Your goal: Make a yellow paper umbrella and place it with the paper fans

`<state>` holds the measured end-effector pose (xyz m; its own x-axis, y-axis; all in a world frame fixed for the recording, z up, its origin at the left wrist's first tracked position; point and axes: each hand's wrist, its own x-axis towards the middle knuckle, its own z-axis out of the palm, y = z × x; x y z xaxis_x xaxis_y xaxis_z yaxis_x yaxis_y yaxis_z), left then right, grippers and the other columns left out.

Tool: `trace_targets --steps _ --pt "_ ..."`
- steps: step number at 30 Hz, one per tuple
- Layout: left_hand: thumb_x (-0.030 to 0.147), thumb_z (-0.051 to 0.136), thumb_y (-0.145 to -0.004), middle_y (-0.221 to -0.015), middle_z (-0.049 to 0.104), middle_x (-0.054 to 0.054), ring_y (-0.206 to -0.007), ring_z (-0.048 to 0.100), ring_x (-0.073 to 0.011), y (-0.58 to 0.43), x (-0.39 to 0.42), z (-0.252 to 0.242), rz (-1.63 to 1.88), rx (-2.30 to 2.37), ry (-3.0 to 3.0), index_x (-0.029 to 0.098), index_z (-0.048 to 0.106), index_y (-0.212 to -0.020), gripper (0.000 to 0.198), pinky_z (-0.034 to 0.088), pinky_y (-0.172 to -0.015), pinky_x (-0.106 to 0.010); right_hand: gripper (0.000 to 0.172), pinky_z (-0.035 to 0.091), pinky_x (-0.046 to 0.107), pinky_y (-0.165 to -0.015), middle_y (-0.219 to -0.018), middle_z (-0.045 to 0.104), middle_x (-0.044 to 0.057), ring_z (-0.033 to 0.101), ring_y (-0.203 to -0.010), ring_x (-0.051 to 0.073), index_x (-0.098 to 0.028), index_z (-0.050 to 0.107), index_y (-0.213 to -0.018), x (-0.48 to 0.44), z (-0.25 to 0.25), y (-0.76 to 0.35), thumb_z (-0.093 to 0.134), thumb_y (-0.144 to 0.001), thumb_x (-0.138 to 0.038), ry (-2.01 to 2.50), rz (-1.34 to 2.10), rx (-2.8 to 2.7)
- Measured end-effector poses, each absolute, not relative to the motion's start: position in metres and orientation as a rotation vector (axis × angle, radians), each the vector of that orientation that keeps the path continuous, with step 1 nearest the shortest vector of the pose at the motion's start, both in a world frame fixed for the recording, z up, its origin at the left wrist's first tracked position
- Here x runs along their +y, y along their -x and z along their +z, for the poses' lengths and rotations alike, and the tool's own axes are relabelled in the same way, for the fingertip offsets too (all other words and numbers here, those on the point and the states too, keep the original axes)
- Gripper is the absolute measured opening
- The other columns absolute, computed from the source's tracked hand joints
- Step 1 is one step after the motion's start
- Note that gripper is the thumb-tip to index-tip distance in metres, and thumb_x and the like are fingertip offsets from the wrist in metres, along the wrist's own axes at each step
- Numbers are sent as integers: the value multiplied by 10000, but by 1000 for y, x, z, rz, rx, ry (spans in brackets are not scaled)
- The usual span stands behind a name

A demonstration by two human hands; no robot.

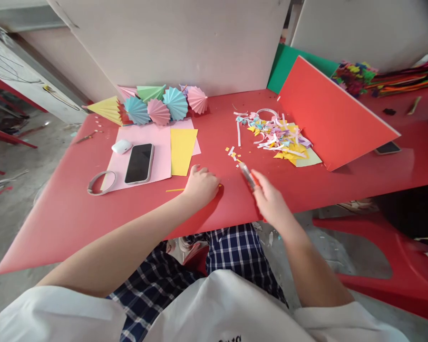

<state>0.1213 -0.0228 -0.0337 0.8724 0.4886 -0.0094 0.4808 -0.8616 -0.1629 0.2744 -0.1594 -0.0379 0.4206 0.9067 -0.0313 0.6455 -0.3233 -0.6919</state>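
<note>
Centre frame, my left hand (201,186), half-curled, pins a thin yellow paper strip (174,190) to the red table (57,213); my right hand (271,202) grips a blurred red-handled tool (248,175).

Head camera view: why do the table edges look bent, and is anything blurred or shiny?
In the head view the wide lens bows the edges of the red table; the right hand and its small red tool are slightly blurred; the left hand is sharper; light is soft and even, with a faint sheen on the phone screen.
</note>
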Motion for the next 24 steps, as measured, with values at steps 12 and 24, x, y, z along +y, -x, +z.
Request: trace_targets --steps 12,24 --pt "143 480 -736 -638 639 -67 -716 567 -237 -122 -25 -35 -57 -802 2897 172 635 -625 193 338 -751 -430 551 422 354 -802 -1149 567 107 545 -1034 243 -256 238 -1400 -155 -40 -230 295 -856 -189 2060 872 -1571" --pt "107 482 -751 -609 616 -41 -733 527 -223 -120 -25 -40 -103 -755 2893 171 587 -589 203 313 -810 -457 531 409 309 -663 -1010 634 110 613 -867 240 -212 273 -1373 -150 -32 -222 310 -844 -196 2180 782 -1697"
